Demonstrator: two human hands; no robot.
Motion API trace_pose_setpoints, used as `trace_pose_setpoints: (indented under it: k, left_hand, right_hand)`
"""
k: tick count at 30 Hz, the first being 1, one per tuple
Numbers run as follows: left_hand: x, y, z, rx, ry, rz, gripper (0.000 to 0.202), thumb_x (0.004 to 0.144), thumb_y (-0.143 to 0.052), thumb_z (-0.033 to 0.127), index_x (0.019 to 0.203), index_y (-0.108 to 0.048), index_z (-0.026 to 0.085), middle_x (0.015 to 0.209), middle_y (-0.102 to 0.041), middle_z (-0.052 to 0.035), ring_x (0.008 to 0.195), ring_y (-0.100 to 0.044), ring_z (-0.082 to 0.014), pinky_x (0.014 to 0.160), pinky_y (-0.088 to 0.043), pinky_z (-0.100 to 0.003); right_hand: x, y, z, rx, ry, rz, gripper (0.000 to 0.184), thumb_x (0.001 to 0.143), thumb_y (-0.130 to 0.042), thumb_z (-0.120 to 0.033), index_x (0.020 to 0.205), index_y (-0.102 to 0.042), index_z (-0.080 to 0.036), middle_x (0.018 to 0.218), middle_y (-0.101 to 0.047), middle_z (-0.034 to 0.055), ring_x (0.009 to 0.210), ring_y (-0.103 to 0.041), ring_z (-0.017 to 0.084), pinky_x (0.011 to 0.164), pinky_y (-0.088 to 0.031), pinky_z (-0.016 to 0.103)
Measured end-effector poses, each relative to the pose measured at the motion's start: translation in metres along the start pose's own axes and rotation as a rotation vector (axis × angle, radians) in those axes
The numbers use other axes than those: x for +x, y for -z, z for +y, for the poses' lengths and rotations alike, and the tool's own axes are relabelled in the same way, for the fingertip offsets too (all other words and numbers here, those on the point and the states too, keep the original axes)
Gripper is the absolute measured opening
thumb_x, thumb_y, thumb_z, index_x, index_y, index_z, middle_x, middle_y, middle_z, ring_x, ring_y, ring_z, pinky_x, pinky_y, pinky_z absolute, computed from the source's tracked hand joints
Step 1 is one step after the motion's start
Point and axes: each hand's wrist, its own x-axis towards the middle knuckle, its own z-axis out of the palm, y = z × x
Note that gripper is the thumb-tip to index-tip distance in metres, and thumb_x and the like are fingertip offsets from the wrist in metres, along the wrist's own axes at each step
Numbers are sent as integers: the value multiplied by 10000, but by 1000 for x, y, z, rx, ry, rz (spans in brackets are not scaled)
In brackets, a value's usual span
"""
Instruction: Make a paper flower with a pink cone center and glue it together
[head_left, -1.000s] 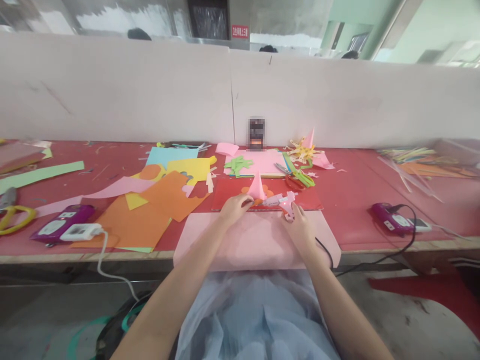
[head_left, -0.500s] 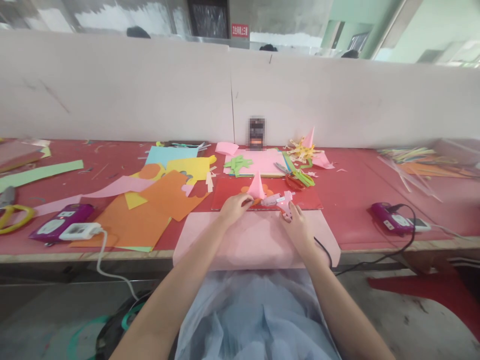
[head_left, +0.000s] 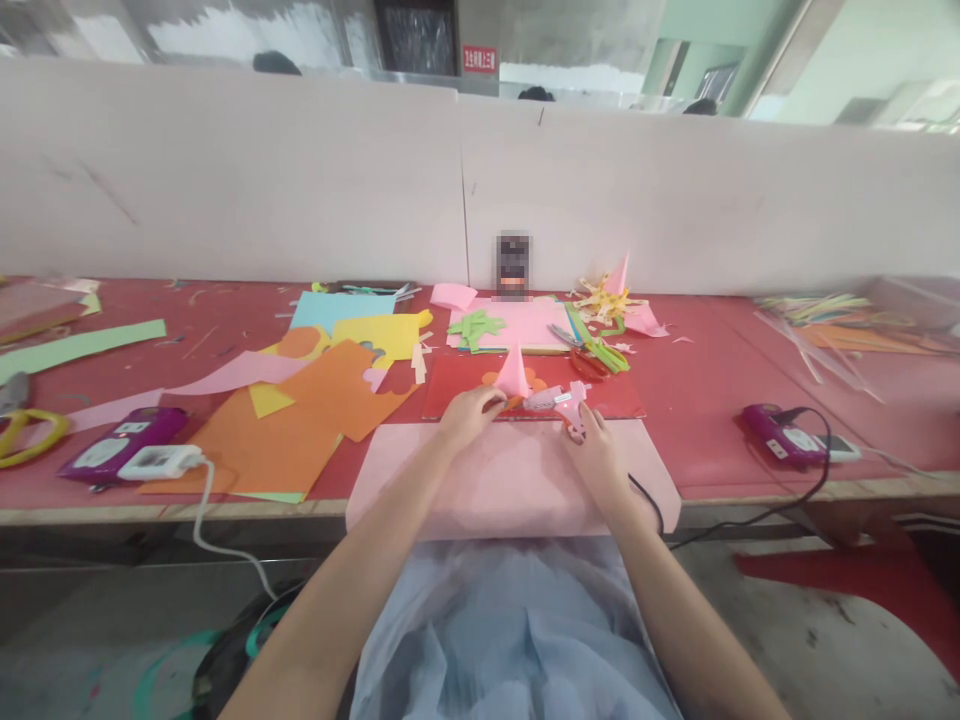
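Note:
My right hand (head_left: 596, 450) is closed around the handle of a small pink glue gun (head_left: 571, 402), whose nozzle points left. That nozzle is close to the base of a pink paper cone (head_left: 513, 374), which stands upright on an orange paper flower (head_left: 535, 380). With fingers pinched, my left hand (head_left: 471, 415) holds the near edge of the orange flower beside the cone. Beneath them lies a red board (head_left: 615, 398). Whether the nozzle touches the paper is too small to tell.
Scissors with red handles (head_left: 589, 364) and green paper strips (head_left: 477, 328) lie behind the board. Another pink cone (head_left: 618, 276) with yellow fringe stands back right. Orange sheets (head_left: 277, 440) spread leftward, near a purple power strip (head_left: 124, 445). A black cord (head_left: 720, 525) runs right.
Almost nothing differs. The glue gun and my right hand have shifted very slightly; my left hand keeps its place at the flower.

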Motion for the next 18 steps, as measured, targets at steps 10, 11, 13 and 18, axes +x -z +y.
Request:
trace_pose_setpoints:
  k: [10, 11, 13, 18]
  left_hand:
    - [0, -1, -2, -1, -3, 6, 145, 797, -487, 282, 859, -608, 234, 907, -661, 9, 818, -600, -144, 718, -435, -250]
    - [0, -1, -2, -2, -4, 6, 143, 797, -487, 282, 856, -607, 233, 906, -661, 10, 819, -599, -144, 718, -434, -251]
    - [0, -1, -2, -4, -5, 5, 139, 797, -488, 277, 855, -606, 231, 911, -660, 11, 827, -598, -144, 723, -431, -251]
    - [-1, -1, -2, 2, 0, 6, 138, 799, -486, 269, 856, -606, 231, 915, -657, 12, 824, -595, -138, 722, -426, -245]
  right_hand:
    - [-2, -1, 2, -63, -18, 51, 420, 802, -427, -314, 1200, -458, -184, 1092, -568, 92, 858, -585, 214, 666, -416, 284]
    - [-2, -1, 2, -74, -24, 61, 421, 800, -429, -309, 1201, -457, -184, 1092, -569, 93, 854, -586, 212, 665, -413, 283]
    - [-3, -1, 2, -89, -33, 77, 430, 791, -439, -302, 1205, -454, -184, 1094, -570, 93, 849, -587, 210, 664, -409, 280]
    - [-4, -2, 2, -105, -39, 89, 436, 790, -452, -329, 1201, -453, -183, 1104, -576, 89, 847, -589, 209, 664, -399, 276]
